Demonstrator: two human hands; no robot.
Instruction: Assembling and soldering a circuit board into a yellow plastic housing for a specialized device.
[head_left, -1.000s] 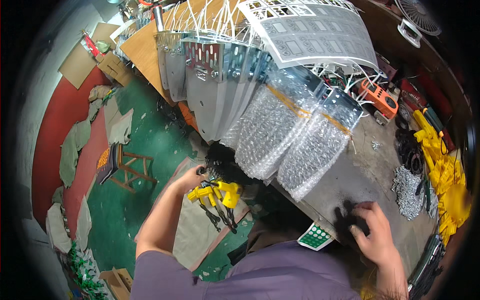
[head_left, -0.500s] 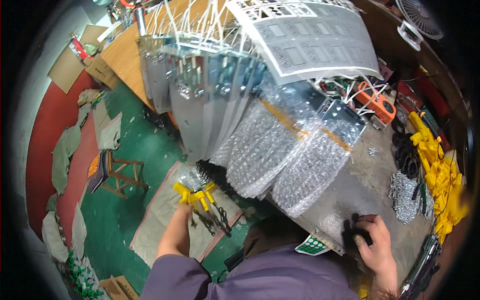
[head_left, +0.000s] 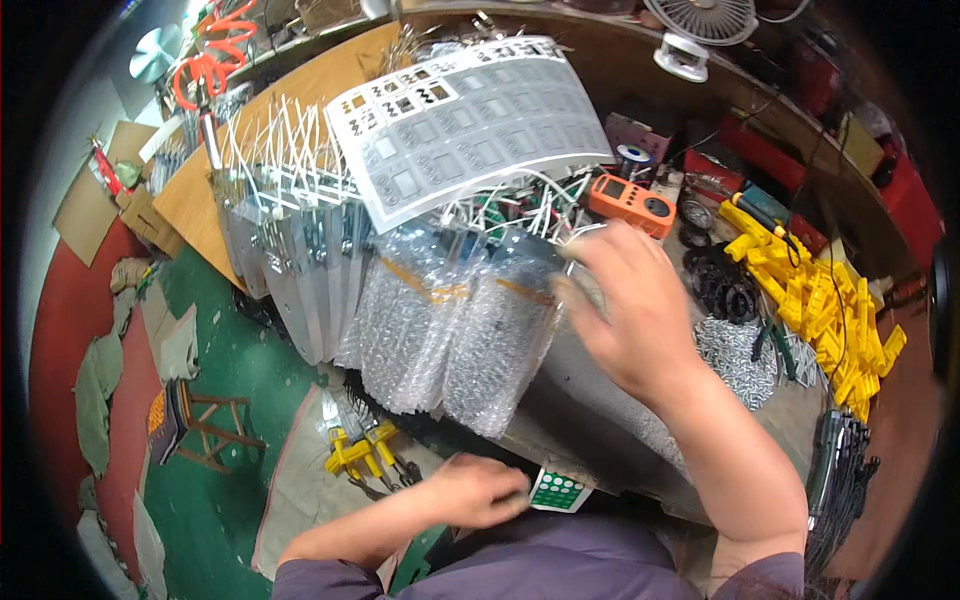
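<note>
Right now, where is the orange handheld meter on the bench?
In the head view, the orange handheld meter lies at the upper right of centre, just beyond the right hand, between the perforated white sheet and the yellow plastic parts.

**A:** Home setup or an actual shop?

**B:** Workshop for sure, electronics assembly by the look of it. The surface [head_left: 600,400] is buried: orange handheld meter [head_left: 630,203], heap of yellow plastic parts [head_left: 830,300], pile of small screws [head_left: 735,350], bubble-wrapped bundles [head_left: 450,330]. Yellow-handled pliers [head_left: 360,455] lie on cardboard over a green painted floor [head_left: 230,380], and there's a desk fan [head_left: 700,25] up top.
</note>
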